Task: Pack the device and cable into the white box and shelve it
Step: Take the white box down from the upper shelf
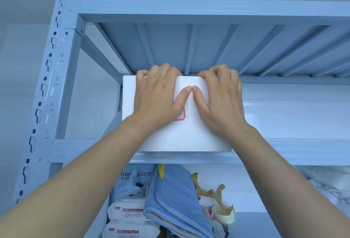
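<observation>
- On the middle shelf (284, 154) of a grey-blue metal rack (47, 86), at the centre of the view: white box (189, 135). Its broad face is turned toward the camera and its lower edge runs along the shelf's front rail (overhang, if any: cannot tell).
- Left hand (157, 95): lies on the box face toward 10 o'clock. The fingers are curled over the top edge and the thumb is flat on the face, so it is gripping the box.
- Right hand (221, 99): mirrors it toward 2 o'clock, covering the box's upper right corner. The fingers are hooked over the top edge and it also grips the box.
- Thumb tips touch each other near the middle of the box face.
- Red-bordered label (180, 115) on the box face, half hidden under the heel of the left hand; its text is unreadable.
- Upper shelf (189, 44) at 12 o'clock, ribbed underside visible just above the knuckles.
- Rack's perforated upright runs along 9 o'clock.
- Lower level, 6 o'clock: wipe packs (126, 211) stacked at 7 o'clock and a folded blue padded cloth (178, 199) leaning beside them.
- A wooden piece (208, 194) and a pale ring (225, 215) sit toward 5 o'clock.
</observation>
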A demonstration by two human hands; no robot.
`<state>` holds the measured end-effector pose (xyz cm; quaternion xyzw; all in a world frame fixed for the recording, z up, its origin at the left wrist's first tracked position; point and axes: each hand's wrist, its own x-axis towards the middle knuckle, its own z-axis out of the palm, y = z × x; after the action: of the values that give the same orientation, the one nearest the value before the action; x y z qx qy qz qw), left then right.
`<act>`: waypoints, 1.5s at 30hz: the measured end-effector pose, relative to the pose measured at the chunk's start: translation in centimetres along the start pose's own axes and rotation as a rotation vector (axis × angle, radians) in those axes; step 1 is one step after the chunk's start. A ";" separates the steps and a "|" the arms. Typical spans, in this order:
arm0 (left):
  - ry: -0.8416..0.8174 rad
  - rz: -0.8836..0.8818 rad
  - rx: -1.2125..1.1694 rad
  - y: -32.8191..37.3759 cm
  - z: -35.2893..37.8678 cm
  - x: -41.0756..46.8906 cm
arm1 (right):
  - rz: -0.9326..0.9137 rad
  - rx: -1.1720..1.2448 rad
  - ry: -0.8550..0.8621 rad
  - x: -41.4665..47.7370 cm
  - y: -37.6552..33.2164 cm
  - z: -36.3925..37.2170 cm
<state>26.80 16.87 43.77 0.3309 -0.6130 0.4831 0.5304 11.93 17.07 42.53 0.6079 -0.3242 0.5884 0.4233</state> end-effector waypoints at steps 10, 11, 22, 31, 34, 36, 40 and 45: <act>0.062 0.027 -0.053 9.9 -2.6 0.1 | 0.019 -0.127 0.046 -2.4 3.7 -9.1; 0.069 0.030 -0.065 11.2 -2.9 0.2 | 0.020 -0.135 0.051 -2.7 4.3 -10.3; 0.158 0.096 -0.305 29.6 -5.2 1.2 | 0.046 -0.303 0.060 -7.1 13.0 -27.9; 0.216 0.082 -0.673 49.1 -7.2 0.1 | 0.013 -0.632 0.029 -12.9 19.8 -46.1; 0.229 0.073 -0.810 55.6 -8.1 -0.5 | 0.010 -0.767 0.004 -15.0 21.4 -51.9; 0.247 0.067 -0.905 59.8 -8.8 -0.8 | -0.002 -0.855 -0.014 -16.2 22.2 -55.7; 0.240 0.049 -1.086 67.9 -10.7 -1.7 | 0.007 -1.023 -0.060 -18.7 23.7 -62.8; 0.252 0.076 -1.282 77.6 -12.8 -2.7 | 0.044 -1.216 -0.101 -22.1 25.4 -70.8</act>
<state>-39.62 53.07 22.02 -0.1317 -0.7240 0.0753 0.6729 -44.11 67.31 20.42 0.2776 -0.6344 0.2767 0.6662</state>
